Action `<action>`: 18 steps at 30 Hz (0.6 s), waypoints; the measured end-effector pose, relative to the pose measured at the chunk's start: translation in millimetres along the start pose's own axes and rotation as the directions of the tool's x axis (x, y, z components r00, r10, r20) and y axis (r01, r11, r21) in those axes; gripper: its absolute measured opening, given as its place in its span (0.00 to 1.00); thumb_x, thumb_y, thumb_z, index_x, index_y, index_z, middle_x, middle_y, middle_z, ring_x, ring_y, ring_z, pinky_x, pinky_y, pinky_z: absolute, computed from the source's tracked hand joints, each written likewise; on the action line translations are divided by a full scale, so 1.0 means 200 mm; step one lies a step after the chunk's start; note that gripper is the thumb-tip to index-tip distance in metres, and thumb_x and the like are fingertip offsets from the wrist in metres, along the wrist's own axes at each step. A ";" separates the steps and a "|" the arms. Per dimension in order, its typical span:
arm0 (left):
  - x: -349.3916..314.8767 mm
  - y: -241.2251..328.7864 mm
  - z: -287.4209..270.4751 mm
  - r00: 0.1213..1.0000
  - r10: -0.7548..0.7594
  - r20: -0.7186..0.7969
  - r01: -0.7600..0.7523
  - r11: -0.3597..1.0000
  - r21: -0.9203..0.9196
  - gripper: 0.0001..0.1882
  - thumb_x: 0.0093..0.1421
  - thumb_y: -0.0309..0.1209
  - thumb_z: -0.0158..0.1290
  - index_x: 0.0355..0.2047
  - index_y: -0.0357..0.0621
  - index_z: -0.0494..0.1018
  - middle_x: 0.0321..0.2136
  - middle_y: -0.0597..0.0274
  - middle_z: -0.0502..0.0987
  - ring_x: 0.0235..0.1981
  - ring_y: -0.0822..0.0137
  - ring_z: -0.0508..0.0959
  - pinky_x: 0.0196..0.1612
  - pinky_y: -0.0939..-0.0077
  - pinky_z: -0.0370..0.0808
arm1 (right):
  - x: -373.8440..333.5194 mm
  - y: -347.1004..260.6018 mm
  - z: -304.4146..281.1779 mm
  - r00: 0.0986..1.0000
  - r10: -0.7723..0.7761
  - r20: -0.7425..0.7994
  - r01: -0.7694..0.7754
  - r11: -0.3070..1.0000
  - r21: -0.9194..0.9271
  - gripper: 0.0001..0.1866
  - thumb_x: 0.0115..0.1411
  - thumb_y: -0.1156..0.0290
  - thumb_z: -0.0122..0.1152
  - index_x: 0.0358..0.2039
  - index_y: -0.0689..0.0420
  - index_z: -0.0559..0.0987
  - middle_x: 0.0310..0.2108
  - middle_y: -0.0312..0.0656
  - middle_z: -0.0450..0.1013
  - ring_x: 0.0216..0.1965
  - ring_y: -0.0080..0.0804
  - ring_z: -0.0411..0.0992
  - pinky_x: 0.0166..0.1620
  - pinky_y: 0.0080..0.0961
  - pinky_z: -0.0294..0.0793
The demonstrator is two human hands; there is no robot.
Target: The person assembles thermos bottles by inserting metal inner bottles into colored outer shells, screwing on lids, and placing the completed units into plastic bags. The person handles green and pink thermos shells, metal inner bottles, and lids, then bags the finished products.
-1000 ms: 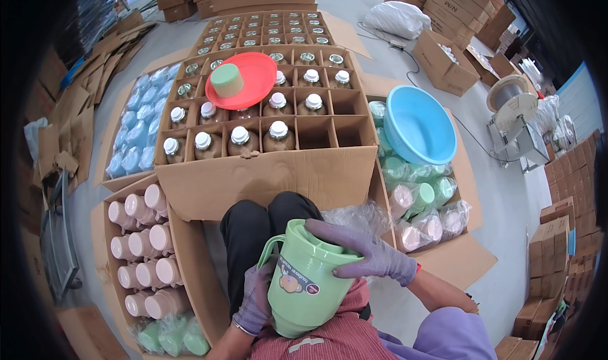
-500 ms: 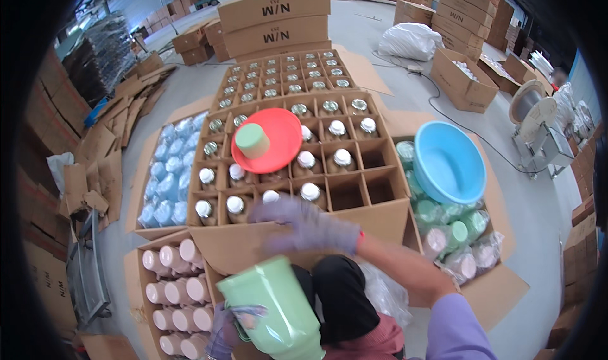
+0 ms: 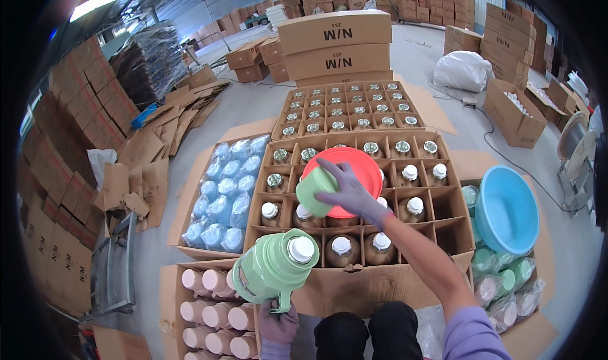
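Observation:
My left hand (image 3: 278, 325), gloved in grey-purple, is closed on the handle side of a pale green thermos flask (image 3: 263, 271). The flask leans toward the right, its white stopper (image 3: 301, 249) on top. Over the divided carton, my gloved right hand (image 3: 354, 192) grips a light green cup (image 3: 316, 192), thumb and fingers on either side, with the cup tipped on its side. Behind that hand a red round plastic dish (image 3: 364, 163) rests on the bottles. Below it, glass bottles, several with white stoppers (image 3: 342, 244), stand in the cells of the carton (image 3: 380, 284).
Pink cups fill a carton (image 3: 218, 322) at lower left. Blue wrapped pieces (image 3: 221, 189) lie in another carton. At right, a blue basin (image 3: 506, 208) rests on a carton of wrapped green and pink pieces. Stacked boxes (image 3: 339, 37) stand beyond a farther bottle carton.
My right hand has moved from the carton's front edge up to the cup and closed on it. The flask has swung up, its stopper now showing. My view has shifted left and up.

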State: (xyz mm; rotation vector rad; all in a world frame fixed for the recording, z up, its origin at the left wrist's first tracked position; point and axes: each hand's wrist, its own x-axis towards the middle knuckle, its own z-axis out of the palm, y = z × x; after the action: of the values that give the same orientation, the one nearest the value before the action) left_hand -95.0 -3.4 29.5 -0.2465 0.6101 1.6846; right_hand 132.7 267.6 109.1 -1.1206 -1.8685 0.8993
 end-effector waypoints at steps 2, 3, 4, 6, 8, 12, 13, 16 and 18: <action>-0.07 0.02 0.03 0.998 0.035 0.047 -0.036 0.999 0.016 0.05 0.67 0.28 0.47 0.37 0.41 0.72 0.27 0.69 0.76 0.32 0.69 0.80 0.40 0.68 0.83 | -0.30 -0.18 -0.02 0.942 -0.330 0.053 0.316 0.931 0.181 0.55 0.44 0.52 0.76 0.71 0.52 0.61 0.59 0.53 0.62 0.62 0.51 0.63 0.65 0.44 0.63; -0.10 -0.01 0.07 0.995 0.028 0.097 -0.032 0.999 0.040 0.05 0.67 0.27 0.47 0.37 0.41 0.72 0.27 0.69 0.76 0.32 0.69 0.80 0.39 0.69 0.82 | -0.44 -0.21 -0.04 0.818 -0.566 0.102 0.568 0.823 0.014 0.55 0.43 0.54 0.78 0.69 0.56 0.62 0.63 0.55 0.58 0.64 0.51 0.61 0.66 0.44 0.61; -0.11 -0.06 0.10 0.992 0.007 0.130 -0.017 0.997 0.074 0.05 0.67 0.28 0.48 0.38 0.41 0.72 0.29 0.67 0.77 0.33 0.69 0.80 0.39 0.68 0.82 | -0.60 -0.31 -0.03 0.822 -0.556 0.126 0.567 0.820 -0.080 0.51 0.44 0.55 0.78 0.66 0.57 0.64 0.64 0.55 0.55 0.64 0.52 0.60 0.66 0.45 0.60; -0.15 -0.15 0.15 0.980 -0.045 0.196 0.015 0.988 0.152 0.06 0.67 0.28 0.49 0.41 0.40 0.73 0.33 0.63 0.78 0.35 0.68 0.80 0.40 0.68 0.81 | -0.81 -0.31 -0.05 0.885 -0.451 -0.112 0.457 0.889 0.024 0.50 0.47 0.57 0.77 0.68 0.54 0.61 0.64 0.54 0.56 0.64 0.52 0.60 0.66 0.45 0.62; -0.16 -0.21 0.14 0.925 0.208 0.317 -0.342 0.818 0.463 0.11 0.68 0.31 0.48 0.45 0.39 0.72 0.35 0.60 0.78 0.37 0.67 0.80 0.43 0.68 0.80 | -0.91 -0.29 -0.08 0.987 -0.118 -0.106 0.155 0.857 0.491 0.47 0.55 0.56 0.71 0.70 0.50 0.57 0.64 0.51 0.57 0.65 0.50 0.61 0.64 0.45 0.65; -0.14 -0.17 0.13 0.938 -0.011 0.348 -0.245 0.691 0.681 0.17 0.70 0.37 0.44 0.50 0.37 0.70 0.38 0.57 0.78 0.39 0.65 0.80 0.46 0.68 0.80 | -1.12 -0.16 -0.15 0.851 0.059 0.521 -0.520 -0.034 0.853 0.31 0.70 0.45 0.51 0.65 0.52 0.69 0.59 0.40 0.73 0.59 0.30 0.72 0.59 0.37 0.75; -0.13 -0.16 0.12 0.933 -0.120 0.339 -0.180 0.659 0.730 0.19 0.71 0.39 0.43 0.52 0.37 0.70 0.39 0.57 0.78 0.40 0.65 0.80 0.46 0.68 0.80 | -1.18 -0.08 -0.18 0.834 0.084 0.545 -0.548 0.001 0.837 0.28 0.70 0.47 0.51 0.59 0.56 0.74 0.53 0.39 0.77 0.55 0.30 0.75 0.58 0.35 0.76; -0.19 0.02 -0.02 0.883 -0.417 0.216 0.043 0.531 0.846 0.24 0.72 0.44 0.41 0.55 0.36 0.69 0.41 0.54 0.78 0.41 0.63 0.80 0.49 0.68 0.79 | -1.28 -0.31 -0.32 0.743 0.233 0.628 -0.651 0.469 0.597 0.32 0.63 0.40 0.57 0.52 0.57 0.77 0.45 0.40 0.78 0.42 0.29 0.79 0.46 0.30 0.80; -0.24 0.07 -0.12 0.728 -0.681 0.078 0.309 0.427 0.850 0.27 0.73 0.47 0.39 0.58 0.36 0.68 0.42 0.53 0.78 0.42 0.62 0.80 0.50 0.68 0.79 | -1.37 -0.30 -0.29 0.835 0.269 0.480 -0.514 0.694 0.505 0.32 0.61 0.38 0.58 0.48 0.55 0.80 0.39 0.40 0.80 0.38 0.31 0.80 0.39 0.30 0.81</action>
State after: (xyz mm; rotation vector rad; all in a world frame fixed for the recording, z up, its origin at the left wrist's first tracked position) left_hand -102.8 -56.8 36.5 0.5508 0.8002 0.6728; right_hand 248.3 6.7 118.1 -0.9798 -1.4037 1.9417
